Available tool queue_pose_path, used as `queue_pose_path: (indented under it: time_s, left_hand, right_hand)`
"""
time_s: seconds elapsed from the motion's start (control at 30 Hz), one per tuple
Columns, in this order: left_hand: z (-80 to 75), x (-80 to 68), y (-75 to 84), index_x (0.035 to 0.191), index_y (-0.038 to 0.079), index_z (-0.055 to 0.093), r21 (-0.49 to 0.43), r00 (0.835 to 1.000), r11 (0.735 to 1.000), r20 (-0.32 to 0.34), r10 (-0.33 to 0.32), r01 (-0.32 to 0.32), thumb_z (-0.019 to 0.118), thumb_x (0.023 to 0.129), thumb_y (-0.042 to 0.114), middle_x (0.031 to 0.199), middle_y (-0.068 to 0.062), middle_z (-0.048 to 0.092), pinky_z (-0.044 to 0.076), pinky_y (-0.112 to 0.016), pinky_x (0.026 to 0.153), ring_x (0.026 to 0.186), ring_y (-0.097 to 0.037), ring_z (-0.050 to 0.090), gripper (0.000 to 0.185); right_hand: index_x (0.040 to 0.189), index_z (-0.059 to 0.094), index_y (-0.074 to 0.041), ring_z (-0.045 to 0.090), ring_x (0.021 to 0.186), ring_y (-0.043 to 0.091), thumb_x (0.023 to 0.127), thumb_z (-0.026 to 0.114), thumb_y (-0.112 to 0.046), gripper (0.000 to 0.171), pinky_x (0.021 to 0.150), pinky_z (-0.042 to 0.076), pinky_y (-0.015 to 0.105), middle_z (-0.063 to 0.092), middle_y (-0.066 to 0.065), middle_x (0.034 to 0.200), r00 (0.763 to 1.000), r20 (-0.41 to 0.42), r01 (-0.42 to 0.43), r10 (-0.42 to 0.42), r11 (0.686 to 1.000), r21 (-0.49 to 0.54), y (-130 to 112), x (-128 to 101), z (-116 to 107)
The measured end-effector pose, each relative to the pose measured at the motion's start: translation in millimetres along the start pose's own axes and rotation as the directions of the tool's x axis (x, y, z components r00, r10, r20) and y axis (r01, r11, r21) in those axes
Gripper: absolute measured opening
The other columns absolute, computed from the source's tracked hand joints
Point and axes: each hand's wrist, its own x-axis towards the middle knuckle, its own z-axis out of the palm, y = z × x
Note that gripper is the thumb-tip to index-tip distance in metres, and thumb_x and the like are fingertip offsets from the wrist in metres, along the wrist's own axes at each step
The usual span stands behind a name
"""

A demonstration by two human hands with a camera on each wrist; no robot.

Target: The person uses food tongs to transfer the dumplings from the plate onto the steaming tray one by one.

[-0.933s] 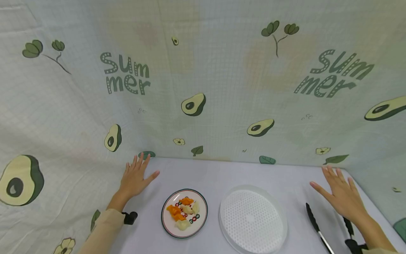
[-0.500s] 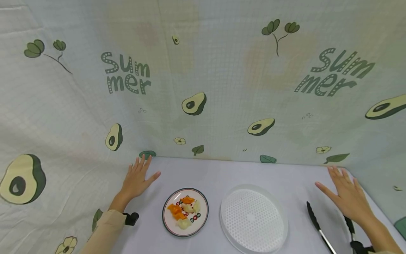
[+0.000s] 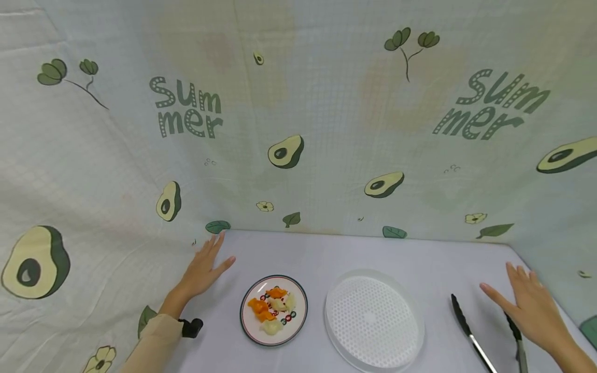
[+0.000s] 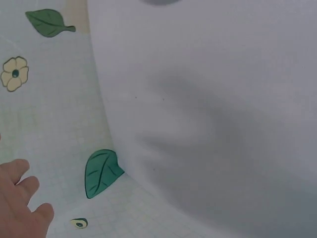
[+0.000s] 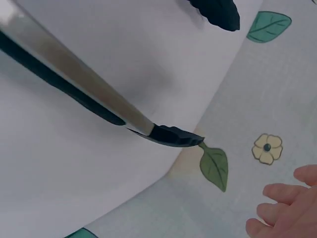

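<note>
My left hand (image 3: 202,269) hovers with spread fingers over the table's far left corner, holding nothing; part of it shows in the left wrist view. Over at the right, my right hand (image 3: 536,305) is also empty, its fingers extended and thumb apart. Beneath and beside it lie black-tipped metal tongs (image 3: 460,317), their two arms spread wide; the right wrist view shows one tongs arm (image 5: 99,82) up close. Left of centre is a round plate (image 3: 245,322) with a dark rim, bearing several orange dumplings (image 3: 258,308) and pale dumplings (image 3: 272,326). Between plate and tongs sits a round white perforated tray (image 3: 373,321).
A white cloth covers the table (image 3: 317,259). Behind and at both sides hangs a pale curtain (image 3: 326,103) printed with avocados, leaves and lettering. A black wrist strap piece (image 3: 191,328) sits at the left sleeve.
My right hand has drawn back toward the lower right, uncovering more of the right tongs arm. The left hand has turned slightly and its fingers look closer together. Plate and tray stay put.
</note>
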Motion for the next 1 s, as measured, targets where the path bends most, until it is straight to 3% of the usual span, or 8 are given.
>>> queue_pose_path:
  time_s: [0.17,0.4,0.67,0.9,1.0]
  left_hand:
    - [6.4,-8.7,-4.8,0.16,0.006,0.018,-0.08,0.998,0.997,0.054,-0.016,0.02,0.053,0.099,0.053,0.161,-0.028,0.013,0.013,-0.073,0.105,0.145,-0.051,0.013,0.085]
    - [16.7,-21.4,-8.9,0.158,0.003,0.021,-0.138,0.996,0.99,0.093,-0.019,0.031,0.059,0.098,0.047,0.16,-0.026,0.017,0.014,-0.071,0.107,0.145,-0.049,0.016,0.083]
    - [32.7,-29.2,-12.5,0.16,0.007,0.017,-0.181,0.986,0.98,0.159,-0.055,0.084,0.057,0.099,0.046,0.162,-0.022,0.014,0.014,-0.067,0.11,0.146,-0.046,0.014,0.082]
    - [42.0,-37.6,-11.1,0.16,0.009,0.015,-0.201,0.975,0.973,0.208,-0.075,0.117,0.056,0.1,0.046,0.163,-0.02,0.014,0.013,-0.064,0.111,0.147,-0.043,0.013,0.082]
    - [47.3,-40.6,-10.4,0.161,0.011,0.014,-0.216,0.966,0.965,0.242,-0.096,0.15,0.056,0.099,0.047,0.163,-0.018,0.015,0.013,-0.063,0.112,0.148,-0.042,0.014,0.083]
  right_hand:
    - [0.144,-0.006,0.022,-0.011,0.128,0.069,0.101,0.045,-0.055,0.102,0.1,-0.001,0.077,0.0,0.053,0.14,0.992,0.073,-0.102,0.101,0.995,0.015,3.6,-16.1,4.6]
    - [0.143,-0.015,0.02,-0.006,0.122,0.075,0.102,0.041,-0.055,0.102,0.093,0.01,0.081,-0.003,0.054,0.139,0.973,0.181,-0.155,0.143,0.986,0.054,10.3,-30.7,10.0]
    - [0.135,-0.008,0.031,0.037,0.106,0.071,0.098,0.044,-0.063,0.114,0.085,0.036,0.073,0.028,0.06,0.121,0.936,0.263,-0.228,0.236,0.972,-0.059,18.6,-42.3,19.8]
    - [0.137,-0.008,0.028,0.045,0.097,0.066,0.091,0.052,-0.07,0.124,0.084,0.038,0.07,0.031,0.058,0.112,0.881,0.272,-0.388,0.387,0.92,-0.054,21.5,-56.0,36.8]
    - [0.138,-0.011,0.025,0.047,0.095,0.065,0.089,0.054,-0.07,0.126,0.082,0.04,0.068,0.032,0.058,0.11,0.87,0.267,-0.424,0.415,0.905,-0.026,20.7,-62.0,43.3]
